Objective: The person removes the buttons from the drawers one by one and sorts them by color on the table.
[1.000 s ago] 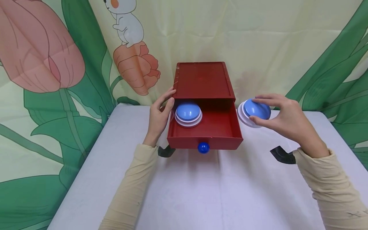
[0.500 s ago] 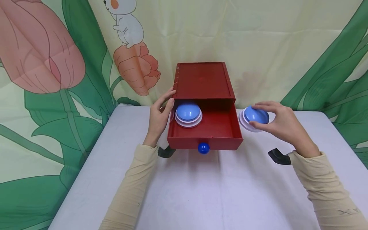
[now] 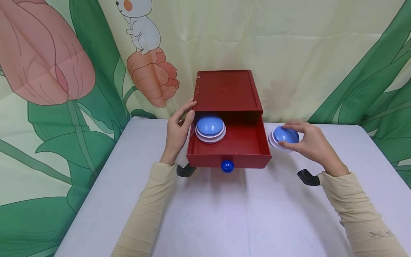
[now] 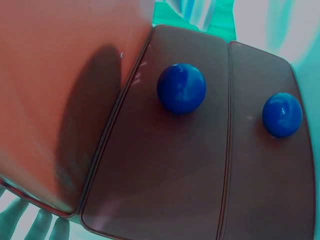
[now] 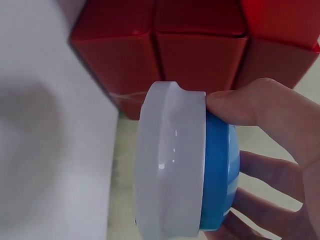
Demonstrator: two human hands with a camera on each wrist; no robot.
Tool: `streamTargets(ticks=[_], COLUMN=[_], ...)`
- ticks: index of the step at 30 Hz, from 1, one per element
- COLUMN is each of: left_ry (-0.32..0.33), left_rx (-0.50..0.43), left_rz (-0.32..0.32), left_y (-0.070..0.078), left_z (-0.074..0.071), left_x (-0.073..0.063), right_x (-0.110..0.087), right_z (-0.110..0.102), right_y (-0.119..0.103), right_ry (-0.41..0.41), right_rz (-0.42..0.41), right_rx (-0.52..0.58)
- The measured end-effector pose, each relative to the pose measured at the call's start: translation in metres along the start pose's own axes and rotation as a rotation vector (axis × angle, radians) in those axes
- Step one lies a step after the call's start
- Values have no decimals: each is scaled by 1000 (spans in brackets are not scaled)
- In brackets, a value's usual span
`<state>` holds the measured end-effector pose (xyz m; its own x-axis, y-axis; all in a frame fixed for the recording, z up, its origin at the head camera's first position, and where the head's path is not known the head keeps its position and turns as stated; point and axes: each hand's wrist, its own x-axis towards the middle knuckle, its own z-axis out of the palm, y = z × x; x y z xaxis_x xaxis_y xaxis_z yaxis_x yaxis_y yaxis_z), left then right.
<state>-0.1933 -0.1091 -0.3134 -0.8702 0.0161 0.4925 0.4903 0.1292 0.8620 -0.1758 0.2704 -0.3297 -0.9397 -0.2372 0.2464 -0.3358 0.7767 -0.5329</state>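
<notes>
See a patterned curtain (image 3: 289, 46) across the upper frame and a white-covered desk (image 3: 205, 221) filling much of the lower part. Find a red cabinet (image 3: 228, 89) at centre, with a drawer (image 3: 245, 139) pulled out below its top. Pinching with the right hand (image 3: 313, 142), right of centre, thumb and fingers set on the dome of a blue-domed white button (image 3: 285, 136). Resting with the left hand (image 3: 178, 132) along the cabinet's left edge, fingers loose, thumb apart, gripping nothing. Now lower in the frame with the held button than a second ago, just right of the drawer; judged as being brought down to the desk, unreleased, though cannot tell if touching. Note a second button (image 3: 210, 125) in the drawer's left part and, smallest, a blue knob (image 3: 227, 166) on its front.
</notes>
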Motion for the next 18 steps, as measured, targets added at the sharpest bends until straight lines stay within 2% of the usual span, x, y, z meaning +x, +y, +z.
streamTargets(ticks=[3,18], left_ry=[-3,0], left_rx=[6,0], left_rz=[-4,4], left_y=[8,7], left_z=[1,0], left_x=[-2,-2], right_x=[0,-1], right_z=[6,22], right_y=[6,29], right_ry=[-13,-65], right_rz=[0,50], right_rx=[2,-2])
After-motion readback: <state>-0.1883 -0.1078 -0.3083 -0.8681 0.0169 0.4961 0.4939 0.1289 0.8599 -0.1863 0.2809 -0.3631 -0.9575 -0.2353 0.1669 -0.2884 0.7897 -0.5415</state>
